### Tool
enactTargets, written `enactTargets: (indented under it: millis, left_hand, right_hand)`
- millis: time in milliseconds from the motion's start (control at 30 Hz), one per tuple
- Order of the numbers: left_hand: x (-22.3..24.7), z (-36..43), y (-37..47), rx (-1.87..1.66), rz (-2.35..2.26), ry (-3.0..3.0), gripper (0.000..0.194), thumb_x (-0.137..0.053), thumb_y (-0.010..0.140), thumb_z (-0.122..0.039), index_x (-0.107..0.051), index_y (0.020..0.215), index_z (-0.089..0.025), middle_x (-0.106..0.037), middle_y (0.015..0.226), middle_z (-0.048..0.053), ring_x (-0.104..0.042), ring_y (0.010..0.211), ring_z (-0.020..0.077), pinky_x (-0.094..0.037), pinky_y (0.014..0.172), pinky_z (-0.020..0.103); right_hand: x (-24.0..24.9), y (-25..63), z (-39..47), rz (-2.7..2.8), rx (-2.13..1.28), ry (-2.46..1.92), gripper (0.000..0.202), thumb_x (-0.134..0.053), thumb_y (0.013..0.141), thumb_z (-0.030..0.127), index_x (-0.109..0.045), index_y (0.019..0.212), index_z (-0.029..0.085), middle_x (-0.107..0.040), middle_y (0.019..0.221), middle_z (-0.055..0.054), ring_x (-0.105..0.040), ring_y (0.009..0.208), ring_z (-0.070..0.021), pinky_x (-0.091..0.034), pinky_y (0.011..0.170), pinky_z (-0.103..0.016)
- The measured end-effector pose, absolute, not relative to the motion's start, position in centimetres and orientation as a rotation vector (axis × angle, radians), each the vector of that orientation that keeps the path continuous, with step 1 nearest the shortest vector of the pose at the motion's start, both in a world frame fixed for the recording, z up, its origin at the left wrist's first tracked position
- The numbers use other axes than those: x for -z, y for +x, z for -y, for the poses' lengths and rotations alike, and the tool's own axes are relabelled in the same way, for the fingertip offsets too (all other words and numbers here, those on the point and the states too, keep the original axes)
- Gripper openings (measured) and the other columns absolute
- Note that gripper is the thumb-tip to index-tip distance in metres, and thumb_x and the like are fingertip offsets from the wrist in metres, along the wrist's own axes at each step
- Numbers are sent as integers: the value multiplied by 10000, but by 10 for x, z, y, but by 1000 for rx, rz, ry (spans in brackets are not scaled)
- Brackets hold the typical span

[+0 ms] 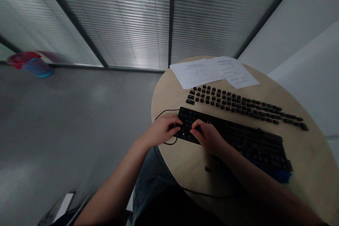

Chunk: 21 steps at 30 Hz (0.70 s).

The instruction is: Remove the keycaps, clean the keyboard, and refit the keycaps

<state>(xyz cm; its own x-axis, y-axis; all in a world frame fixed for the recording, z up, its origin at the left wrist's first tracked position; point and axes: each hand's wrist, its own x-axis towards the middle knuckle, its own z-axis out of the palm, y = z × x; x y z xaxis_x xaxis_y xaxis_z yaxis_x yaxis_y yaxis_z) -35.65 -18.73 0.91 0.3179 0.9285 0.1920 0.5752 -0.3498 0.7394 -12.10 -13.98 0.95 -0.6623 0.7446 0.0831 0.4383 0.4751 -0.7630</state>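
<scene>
A black keyboard [225, 127] lies at a slant on the round wooden table, with many keycaps off its left part. My left hand [164, 128] grips its left end, fingers curled over the edge and thumb nearer me. Over the keys just right of it, my right hand [208, 135] has thumb and index finger drawn together in a pinch. Whatever is between those fingertips is too dark and small to name. Loose black keycaps [218, 100] are laid out in rows beyond the keyboard. One dark small piece [208, 169] sits on the table below my right wrist.
Printed paper sheets [198, 72] lie at the table's [315, 148] far side. A thin black cable [169, 110] loops by the keyboard's left end. Something blue [282, 176] shows under the keyboard's right end. A red and blue basket [37, 65] stands on the floor by the blinds.
</scene>
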Motion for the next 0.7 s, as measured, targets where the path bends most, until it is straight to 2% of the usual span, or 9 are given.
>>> enactTargets:
  millis: [167, 267, 367, 467, 600, 700]
  left_hand:
    - [-5, 188, -355, -883, -1367, 2006, 179, -644, 895, -187, -724, 1053, -217, -734, 1050, 47, -668, 988, 207, -532, 916, 393]
    - [-2, 189, -355, -886, -1393, 1997, 190, -662, 880, -181, -723, 1056, -216, -738, 1050, 47, -667, 1009, 214, -531, 923, 401]
    - [-1, 189, -356, -882, -1402, 1985, 192, -673, 871, -181, -723, 1051, -222, -742, 1059, 44, -670, 1013, 213, -533, 930, 408]
    - [-7, 189, -354, -865, -1422, 1997, 208, -695, 866, -192, -722, 1071, -216, -743, 1078, 54, -672, 1025, 223, -534, 936, 419]
    - [-24, 185, -342, -861, -1367, 2146, 234, -746, 855, -227, -719, 1087, -212, -734, 1154, 58, -650, 1105, 236, -497, 999, 430]
    - [-36, 180, -329, -776, -1316, 2236, 170, -721, 875, -191, -728, 1041, -223, -763, 1055, 23, -671, 1002, 207, -499, 964, 396]
  right_hand:
    - [-13, -123, 145, 2440, -860, -895, 143, -561, 939, 331, -570, 842, 226, -624, 668, 9, -575, 553, -145, -406, 592, -266]
    - [-8, -121, 145, 2319, -936, -917, 152, -572, 935, 341, -551, 833, 230, -623, 660, 11, -570, 540, -140, -414, 575, -262]
    - [1, -119, 143, 1975, -1140, -981, 198, -494, 984, 391, -498, 854, 242, -566, 580, 49, -511, 449, -119, -394, 488, -235]
    - [9, -118, 142, 1756, -1268, -962, 231, -467, 1000, 449, -470, 884, 249, -561, 583, 62, -492, 423, -107, -381, 443, -217]
    - [11, -118, 143, 1821, -1250, -909, 214, -502, 990, 425, -497, 878, 242, -584, 606, 53, -515, 454, -104, -408, 480, -222]
    - [3, -116, 144, 1893, -1144, -876, 189, -499, 987, 376, -520, 861, 237, -579, 600, 46, -529, 473, -111, -418, 505, -230]
